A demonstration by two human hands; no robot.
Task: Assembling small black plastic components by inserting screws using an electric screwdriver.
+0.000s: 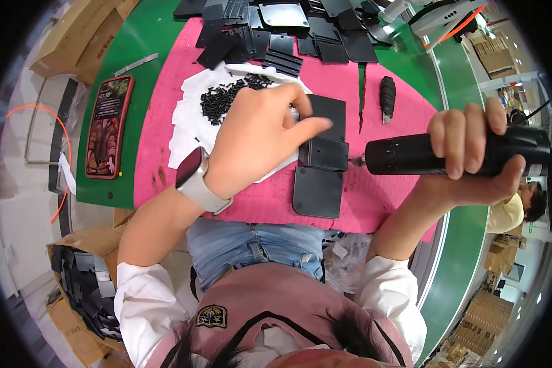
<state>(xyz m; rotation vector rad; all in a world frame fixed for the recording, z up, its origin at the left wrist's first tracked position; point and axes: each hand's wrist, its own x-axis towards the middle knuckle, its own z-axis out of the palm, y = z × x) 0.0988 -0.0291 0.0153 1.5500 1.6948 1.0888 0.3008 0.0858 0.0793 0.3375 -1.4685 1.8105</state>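
Observation:
My right hand (472,144) grips a black electric screwdriver (405,154) held level. Its bit meets or nearly meets the right side of a small black block (325,154). This block sits on a black rectangular plate (319,199) with rounded corners, which extends beyond it on both sides. Over the plate's far part hovers my left hand (257,129), thumb and index finger bent but apart, with nothing visible between them; its other fingers are hidden. Beside it, a heap of small black screws (224,101) lies on a white cloth (187,126).
Pink sheeting (159,141) covers part of the green table (141,80). Stacked black plates (282,46) fill the far side. A black-handled utility knife (387,98) lies at right, a red-cased phone (109,127) at left. A carton of black parts (86,288) stands below left.

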